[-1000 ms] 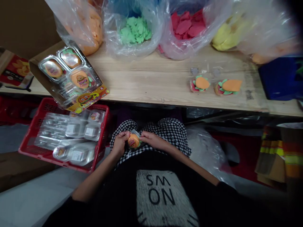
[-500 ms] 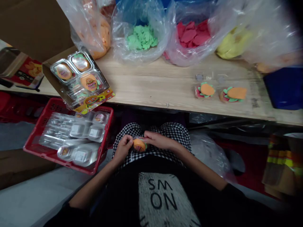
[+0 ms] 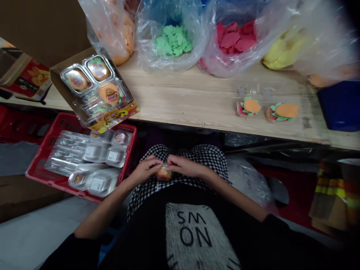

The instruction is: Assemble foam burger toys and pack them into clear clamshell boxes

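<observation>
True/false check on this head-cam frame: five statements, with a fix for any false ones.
1. The left hand and right hand both hold a small orange burger-shaped item over the lap. True.
2. The red basket sits on the person's right. False: it sits on the person's left.
3. The green pieces lie in a clear plastic bag. True.
4. The red pieces lie loose on the wooden table. False: they are inside a plastic bag.
5. Two burger-shaped items rest on the table. True.
</observation>
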The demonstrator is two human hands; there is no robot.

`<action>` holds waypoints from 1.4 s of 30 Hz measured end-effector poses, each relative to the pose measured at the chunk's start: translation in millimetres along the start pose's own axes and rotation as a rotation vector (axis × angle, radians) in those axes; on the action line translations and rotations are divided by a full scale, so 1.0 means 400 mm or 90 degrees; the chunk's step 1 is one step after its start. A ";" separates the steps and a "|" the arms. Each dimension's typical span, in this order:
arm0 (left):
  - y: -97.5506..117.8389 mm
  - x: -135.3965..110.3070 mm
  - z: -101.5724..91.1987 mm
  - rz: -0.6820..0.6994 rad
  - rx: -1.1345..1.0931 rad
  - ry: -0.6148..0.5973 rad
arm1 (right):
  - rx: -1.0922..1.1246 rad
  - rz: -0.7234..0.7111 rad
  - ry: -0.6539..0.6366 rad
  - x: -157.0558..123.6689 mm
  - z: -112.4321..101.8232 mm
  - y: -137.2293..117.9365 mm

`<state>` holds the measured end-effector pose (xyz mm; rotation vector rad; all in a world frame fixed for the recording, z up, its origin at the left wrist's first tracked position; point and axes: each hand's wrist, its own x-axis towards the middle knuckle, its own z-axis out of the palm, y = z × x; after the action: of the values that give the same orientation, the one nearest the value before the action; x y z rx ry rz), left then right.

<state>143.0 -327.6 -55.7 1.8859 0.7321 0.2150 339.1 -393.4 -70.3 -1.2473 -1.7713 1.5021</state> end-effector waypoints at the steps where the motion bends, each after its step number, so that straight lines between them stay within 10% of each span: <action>1: -0.001 -0.001 -0.003 0.008 0.010 -0.005 | 0.001 0.002 0.013 0.002 0.004 0.000; 42: -0.017 -0.048 0.055 -0.023 0.035 0.006 | -0.021 -0.025 0.009 0.023 0.054 0.035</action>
<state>135.1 -354.0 -67.6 1.9237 0.7852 0.1817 321.3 -396.3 -90.9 -1.2284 -1.8087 1.4436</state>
